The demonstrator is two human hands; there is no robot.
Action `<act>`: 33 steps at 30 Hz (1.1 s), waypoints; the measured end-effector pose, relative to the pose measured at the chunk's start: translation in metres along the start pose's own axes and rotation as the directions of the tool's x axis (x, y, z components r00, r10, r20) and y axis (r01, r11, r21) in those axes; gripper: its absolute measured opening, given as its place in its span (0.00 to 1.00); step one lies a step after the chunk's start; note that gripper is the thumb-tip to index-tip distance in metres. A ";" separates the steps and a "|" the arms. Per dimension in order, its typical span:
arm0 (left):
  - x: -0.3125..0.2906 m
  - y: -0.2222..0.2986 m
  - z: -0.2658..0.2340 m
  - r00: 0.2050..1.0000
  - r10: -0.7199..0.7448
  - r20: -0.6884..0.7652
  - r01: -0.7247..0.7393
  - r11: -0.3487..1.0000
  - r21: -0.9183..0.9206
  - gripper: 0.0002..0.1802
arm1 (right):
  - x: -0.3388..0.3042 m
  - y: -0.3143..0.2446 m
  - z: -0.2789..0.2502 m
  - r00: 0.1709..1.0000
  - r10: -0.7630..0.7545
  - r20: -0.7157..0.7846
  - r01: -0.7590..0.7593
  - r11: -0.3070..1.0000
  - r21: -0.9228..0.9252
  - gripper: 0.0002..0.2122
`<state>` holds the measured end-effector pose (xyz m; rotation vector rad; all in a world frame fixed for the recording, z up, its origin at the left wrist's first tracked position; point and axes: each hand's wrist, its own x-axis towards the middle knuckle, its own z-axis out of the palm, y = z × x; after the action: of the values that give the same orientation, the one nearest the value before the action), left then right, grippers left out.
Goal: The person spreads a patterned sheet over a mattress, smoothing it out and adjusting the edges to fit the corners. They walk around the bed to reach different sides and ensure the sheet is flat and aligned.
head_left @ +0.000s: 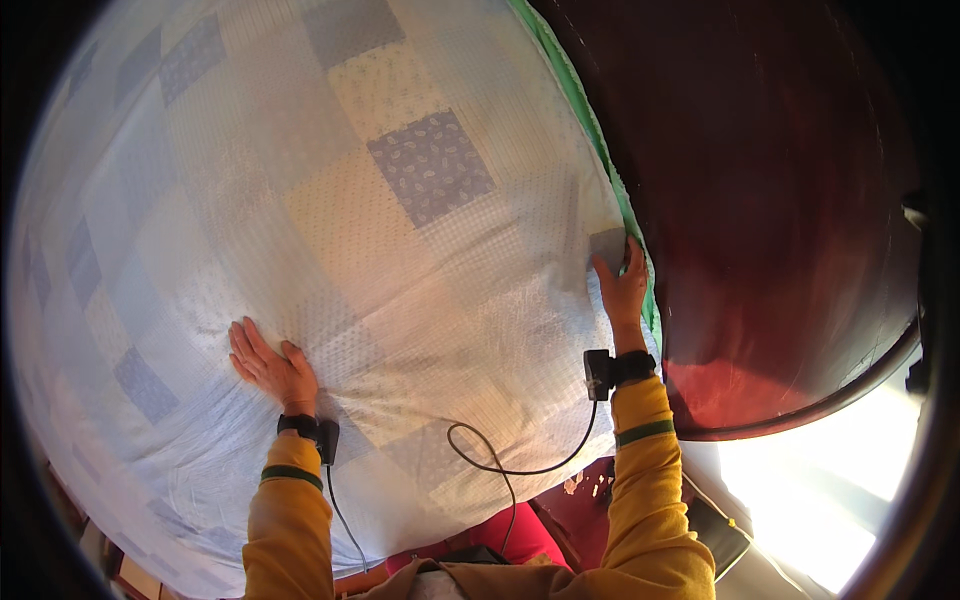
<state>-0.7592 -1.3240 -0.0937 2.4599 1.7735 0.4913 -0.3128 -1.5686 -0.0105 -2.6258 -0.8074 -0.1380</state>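
Note:
A pale patchwork sheet (330, 210) in white, cream and blue squares spreads over a wide flat surface. My left hand (272, 368) lies on it with the fingers stretched out, and creases run through the cloth beside the wrist. At the sheet's right side, my right hand (625, 285) rests on the border with thumb and fingers apart. Its fingers touch the edge beside a strip of green fabric (583, 105) that shows from under the sheet. Whether any cloth is tucked beneath those fingers is hidden.
A dark red glossy wooden panel (770, 250) with a curved rim stands along the right of the sheet. Black cables (500, 470) run from the wrist-worn devices, one looping across the cloth. Bright sunlight falls on the floor (800, 500) at lower right, near a pale cord (765, 555).

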 end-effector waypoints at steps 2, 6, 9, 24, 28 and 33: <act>0.000 0.000 0.000 1.000 0.008 -0.015 -0.008 1.000 -0.008 0.35 | 0.008 0.002 0.001 0.990 0.084 0.113 -0.087 0.996 0.022 0.25; -0.001 0.001 0.000 1.000 0.009 -0.015 -0.009 1.000 0.012 0.35 | 0.018 -0.004 0.001 0.942 -0.317 -0.107 0.300 0.942 -0.150 0.13; -0.001 0.001 0.000 1.000 0.017 -0.026 -0.016 1.000 0.013 0.35 | 0.022 -0.014 -0.003 0.944 -0.303 -0.128 0.288 0.950 -0.124 0.08; -0.002 -0.002 0.004 0.998 0.044 -0.050 -0.044 0.999 0.014 0.35 | 0.042 -0.045 -0.074 0.968 0.097 0.233 0.065 0.796 -0.602 0.10; -0.001 -0.003 0.004 0.998 0.035 -0.043 -0.034 0.999 0.013 0.35 | 0.049 -0.043 -0.074 0.780 0.483 0.398 -0.564 0.818 0.113 0.09; 0.000 -0.002 0.002 0.997 0.052 -0.052 -0.053 0.999 -0.002 0.35 | 0.022 -0.006 -0.024 0.959 0.281 0.036 -0.277 0.906 0.319 0.12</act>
<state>-0.7609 -1.3233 -0.0962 2.5195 1.7283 0.5669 -0.2973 -1.5616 0.0183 -2.3913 -0.3990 0.0552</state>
